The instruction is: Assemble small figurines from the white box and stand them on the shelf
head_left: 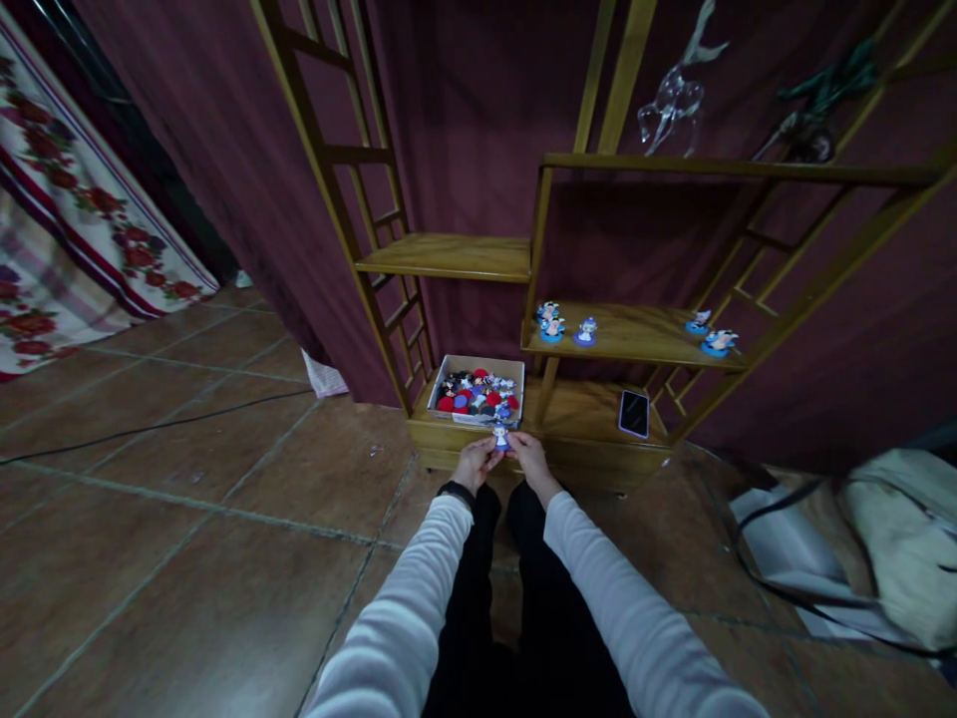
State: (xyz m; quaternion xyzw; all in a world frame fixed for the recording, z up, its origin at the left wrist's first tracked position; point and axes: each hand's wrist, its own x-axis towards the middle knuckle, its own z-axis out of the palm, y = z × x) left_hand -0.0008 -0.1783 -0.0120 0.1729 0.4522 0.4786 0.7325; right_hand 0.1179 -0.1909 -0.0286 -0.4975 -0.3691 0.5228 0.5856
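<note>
Between my two hands I hold a small white figurine (pixel 500 436) upright on a purple base. My left hand (pixel 477 463) pinches it from the left, and my right hand (pixel 530 456) grips its right side. Just beyond my fingers stands an open cardboard box (pixel 521 384) full of small figurines and red, purple and dark round bases. On the middle shelf (pixel 635 334) a similar purple-based figurine (pixel 585 332) stands beside a pink-and-blue figurine (pixel 551 329), with another one partly behind it. Two more blue-based figurines, one of them a pink one (pixel 719 342), stand at the shelf's right end.
A phone-like dark tablet (pixel 634 413) lies on the bottom shelf. Above stand a clear glass deer (pixel 673 100) and a dark green ornament (pixel 822 100). A pale bag (pixel 904 538) with a black strap sits on the floor at right. A black cable (pixel 157 427) crosses the tiles at left.
</note>
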